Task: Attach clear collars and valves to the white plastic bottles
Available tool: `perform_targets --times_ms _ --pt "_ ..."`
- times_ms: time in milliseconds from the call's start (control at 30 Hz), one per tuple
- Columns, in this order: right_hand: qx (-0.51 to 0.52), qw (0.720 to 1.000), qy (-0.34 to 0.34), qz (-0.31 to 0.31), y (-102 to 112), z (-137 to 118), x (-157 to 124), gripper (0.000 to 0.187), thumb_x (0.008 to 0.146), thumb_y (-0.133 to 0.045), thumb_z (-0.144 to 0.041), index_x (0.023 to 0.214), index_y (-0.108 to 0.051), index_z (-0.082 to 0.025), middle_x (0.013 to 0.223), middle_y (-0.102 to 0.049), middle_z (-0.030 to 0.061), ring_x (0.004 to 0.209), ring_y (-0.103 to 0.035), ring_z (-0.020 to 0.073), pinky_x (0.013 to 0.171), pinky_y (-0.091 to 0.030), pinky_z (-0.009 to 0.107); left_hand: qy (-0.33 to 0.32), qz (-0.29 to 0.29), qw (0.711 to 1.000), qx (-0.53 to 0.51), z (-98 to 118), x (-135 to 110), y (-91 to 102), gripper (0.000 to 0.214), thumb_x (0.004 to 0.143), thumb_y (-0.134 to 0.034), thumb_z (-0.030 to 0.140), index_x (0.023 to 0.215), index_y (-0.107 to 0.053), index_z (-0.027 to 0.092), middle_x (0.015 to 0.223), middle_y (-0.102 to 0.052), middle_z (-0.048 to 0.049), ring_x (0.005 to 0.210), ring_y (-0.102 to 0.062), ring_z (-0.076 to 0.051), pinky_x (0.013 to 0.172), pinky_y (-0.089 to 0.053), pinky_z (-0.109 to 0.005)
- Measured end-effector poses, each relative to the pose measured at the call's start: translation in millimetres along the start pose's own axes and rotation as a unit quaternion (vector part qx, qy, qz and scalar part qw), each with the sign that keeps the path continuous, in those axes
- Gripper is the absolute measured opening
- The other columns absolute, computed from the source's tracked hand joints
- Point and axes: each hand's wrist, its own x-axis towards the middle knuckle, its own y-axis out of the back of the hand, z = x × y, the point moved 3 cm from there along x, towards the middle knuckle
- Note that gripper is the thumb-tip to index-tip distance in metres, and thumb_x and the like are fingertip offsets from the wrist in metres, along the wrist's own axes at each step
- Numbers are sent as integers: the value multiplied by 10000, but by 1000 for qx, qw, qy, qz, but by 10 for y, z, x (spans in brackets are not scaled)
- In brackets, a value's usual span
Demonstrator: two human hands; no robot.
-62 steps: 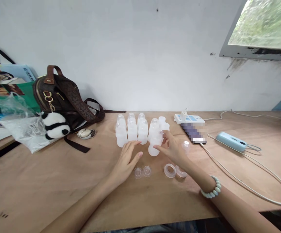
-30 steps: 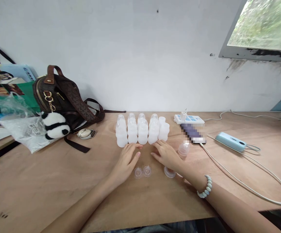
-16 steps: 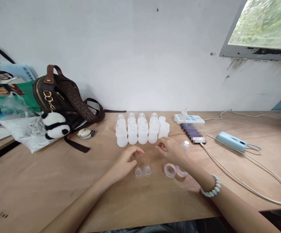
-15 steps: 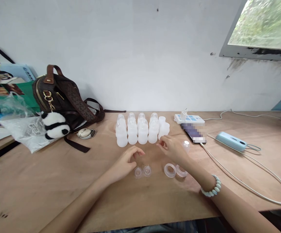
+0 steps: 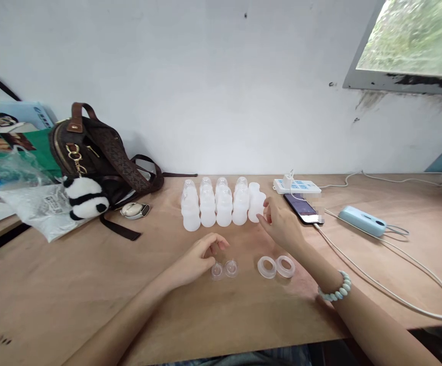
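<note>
Several white translucent bottles (image 5: 221, 206) stand in a tight cluster at the back of the wooden table (image 5: 71, 284). My right hand (image 5: 284, 229), with a bead bracelet on its wrist, has thumb and fingers closed on the side of the rightmost, uncapped bottle (image 5: 256, 202). My left hand (image 5: 198, 254) rests on the table with its fingers curled in and nothing visible in them. It lies just beside two small clear nipples (image 5: 224, 269). Two clear rings (image 5: 276, 267) lie side by side below my right hand.
A brown bag (image 5: 91, 152) with a panda plush (image 5: 85, 195) and a plastic bag (image 5: 37, 203) fill the left. A power strip (image 5: 297, 186), a phone (image 5: 303, 208), a light blue device (image 5: 361, 221) and a white cable (image 5: 396, 300) lie to the right.
My right hand set a capped bottle into the cluster, drew back, then reached up to the uncapped bottle. My left hand curled its fingers in. The small clear cap near my right hand is now out of sight.
</note>
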Motion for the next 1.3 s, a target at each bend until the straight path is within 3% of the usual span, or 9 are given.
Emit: perform_targets --times_ms 200,300,500,667,833,967,1067,1167,1300 --pt "-23 954 134 -266 -25 -152 -161 463 724 -690 -636 749 -535 -201 672 -619 16 588 -537 180 499 -223 269 -14 -95 993 66 76 -78 -44 432 629 -542 78 1036 -568 220 991 -541 -5 852 -506 -182 748 -435 -289" --pt "-27 937 167 -305 -93 -167 -227 521 620 -769 -647 768 -540 -203 684 -635 15 612 -566 201 493 -228 269 -5 -80 990 117 71 -82 -51 324 652 -540 76 946 -577 207 935 -538 -2 836 -514 -183 729 -424 -287" --pt "-8 945 198 -261 -167 -251 -244 353 745 -768 -474 800 -556 -197 715 -652 24 665 -628 224 513 -285 269 -10 11 988 155 11 -8 -34 135 766 -546 129 883 -561 196 908 -551 -13 812 -529 -191 742 -424 -315" --pt "12 959 195 -206 -200 -327 -223 336 816 -739 -370 1017 -545 -183 1036 -660 84 908 -661 261 636 -437 307 -25 91 981 168 -38 26 -24 152 823 -530 138 959 -545 202 991 -564 -32 826 -559 -199 775 -443 -348" --pt "54 960 230 -149 -249 -307 -245 416 739 -801 -301 1053 -547 -201 1094 -635 84 969 -652 275 694 -502 332 -29 107 991 75 -142 67 -62 326 758 -560 77 1049 -528 221 1043 -568 -45 906 -594 -212 801 -483 -355" --pt "62 967 212 -131 -268 -285 -239 222 831 -675 -197 1015 -551 -192 1039 -639 81 880 -661 245 680 -514 333 -14 86 991 -99 -221 111 -85 449 681 -472 -5 1072 -490 217 1152 -523 -67 1041 -642 -212 897 -498 -371" --pt "145 968 197 -46 -222 -319 -232 261 897 -595 -223 1136 -493 -203 1133 -617 105 1006 -631 259 800 -528 384 -1 53 979 -199 -236 133 -110 481 660 -462 -6 1082 -473 225 1241 -492 -71 1136 -634 -230 960 -477 -387" --pt "246 943 226 2 -206 -392 -269 356 885 -637 -244 1193 -458 -221 1153 -622 100 1059 -613 258 857 -528 403 1 76 976 -205 -242 144 -106 488 659 -489 10 1098 -477 224 1236 -521 -81 1159 -604 -240 971 -476 -401" --pt "224 932 281 -55 -264 -492 -326 429 853 -672 -216 1234 -474 -203 1174 -616 106 1090 -586 278 877 -525 439 -4 134 980 -144 -243 142 -71 490 657 -521 19 1105 -503 215 1197 -575 -83 1143 -573 -238 975 -472 -405"
